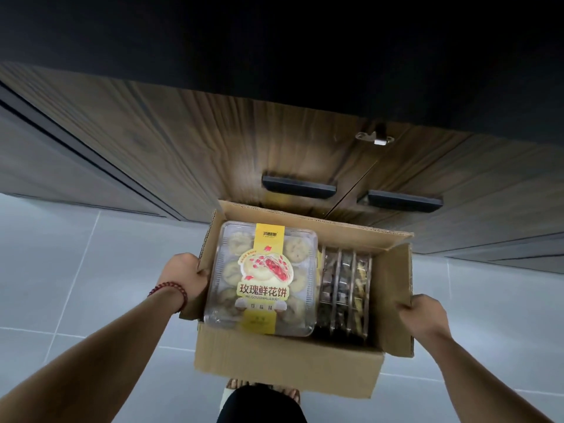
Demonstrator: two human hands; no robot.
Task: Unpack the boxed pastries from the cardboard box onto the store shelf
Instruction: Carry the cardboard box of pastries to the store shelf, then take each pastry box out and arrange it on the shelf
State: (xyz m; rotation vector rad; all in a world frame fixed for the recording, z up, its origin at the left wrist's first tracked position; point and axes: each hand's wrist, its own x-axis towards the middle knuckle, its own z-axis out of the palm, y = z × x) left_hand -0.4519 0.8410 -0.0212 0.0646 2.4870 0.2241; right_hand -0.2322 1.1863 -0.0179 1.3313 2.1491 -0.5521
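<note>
While round box flaps (393, 282), fingers (412, 309) curled.

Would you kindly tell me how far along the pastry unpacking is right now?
Done: the cardboard box is open. In hand: the left hand and right hand grip its side flaps. Left: everything else; the yellow-labelled pastry pack lies flat inside, the upright packs stand beside it, and no pack is seen on a shelf.
</note>
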